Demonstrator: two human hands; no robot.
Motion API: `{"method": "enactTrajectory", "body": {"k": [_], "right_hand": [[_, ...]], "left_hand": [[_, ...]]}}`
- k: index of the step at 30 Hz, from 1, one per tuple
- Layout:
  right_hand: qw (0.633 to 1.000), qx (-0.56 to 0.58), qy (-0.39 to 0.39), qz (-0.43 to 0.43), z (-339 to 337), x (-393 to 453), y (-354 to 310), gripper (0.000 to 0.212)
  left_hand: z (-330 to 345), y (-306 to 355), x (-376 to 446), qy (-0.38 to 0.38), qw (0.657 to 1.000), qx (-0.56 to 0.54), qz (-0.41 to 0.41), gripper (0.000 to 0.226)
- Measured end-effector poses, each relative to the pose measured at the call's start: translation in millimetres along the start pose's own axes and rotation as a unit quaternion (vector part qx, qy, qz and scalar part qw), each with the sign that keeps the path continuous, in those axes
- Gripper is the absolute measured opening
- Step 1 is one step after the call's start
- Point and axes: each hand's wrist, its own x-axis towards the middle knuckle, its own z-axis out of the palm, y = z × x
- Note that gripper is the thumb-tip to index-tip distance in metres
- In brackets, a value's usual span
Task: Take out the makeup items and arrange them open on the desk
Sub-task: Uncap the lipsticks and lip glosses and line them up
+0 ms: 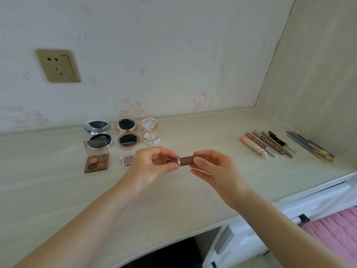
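Pale wood-grain laminate makes up the surface (173, 200), bare along its near edge where both forearms reach in. Just above it, the left hand (152, 163) and right hand (208, 167) each pinch one end of a short brown cylindrical lipstick tube with a rose-gold band (184, 161), held level and clear of the surface. The risk, as I judge it, is a sharp pull: if the cap frees suddenly, either half could slip from the fingertips and knock the small pink square pan (127, 160) or the brown four-shade eyeshadow palette with its clear lid up (96, 161) just beyond. Farther back lie three round compacts, opened (127, 135); to the right, well apart, a row of lip-gloss tubes and brushes (286, 146).
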Motion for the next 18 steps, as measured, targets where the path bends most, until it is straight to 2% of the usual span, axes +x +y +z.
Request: {"method": "enactTrajectory", "body": {"k": [4,8,14,18], "right_hand": [[1.000,-0.013,-0.012,0.014,27,-2,12,0.016],[0.998,0.022,-0.022,0.045,55,-1,24,0.026],[0.993,0.043,-0.070,0.089,101,4,44,0.009],[0.992,0.050,-0.085,0.078,122,8,55,0.003]], "left_hand": [[-25,-6,-20,0.003,0.999,0.053,0.002,0.025],[-42,-18,-41,0.082,0.993,0.080,0.040,0.029],[-66,-23,-63,0.154,0.982,0.084,0.074,0.029],[-84,-26,-71,0.188,0.974,0.108,0.071,0.028]]}}
